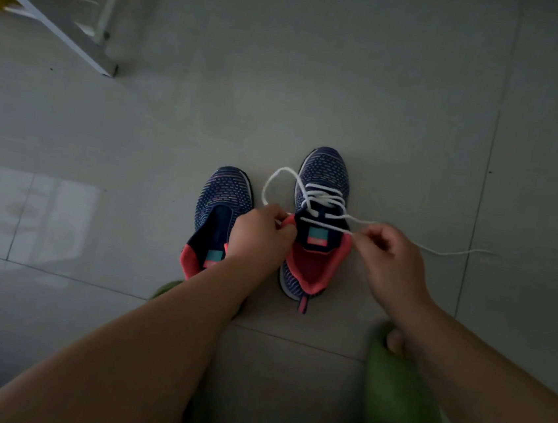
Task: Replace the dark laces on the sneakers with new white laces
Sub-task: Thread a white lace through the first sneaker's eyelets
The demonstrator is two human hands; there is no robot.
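So both navy knit sneakers with coral-pink lining sit side by side on the pale grey tiled floor [353, 81], toes pointing away. The right sneaker [320, 215] has the white cord lace [324, 197] threaded through several rows; the left sneaker [217, 211] has no lace that I can see. The left hand [261, 233] pinches one end of the lace at the collar, a loop arching up beside the toe. The right hand [386, 253] pinches the other strand, its tail trailing right across the tile. Lots of open floor ahead and to both sides. A white metal frame leg [60, 21] stands well apart at upper left. A green slide sandal [396, 389] is near the bottom edge.
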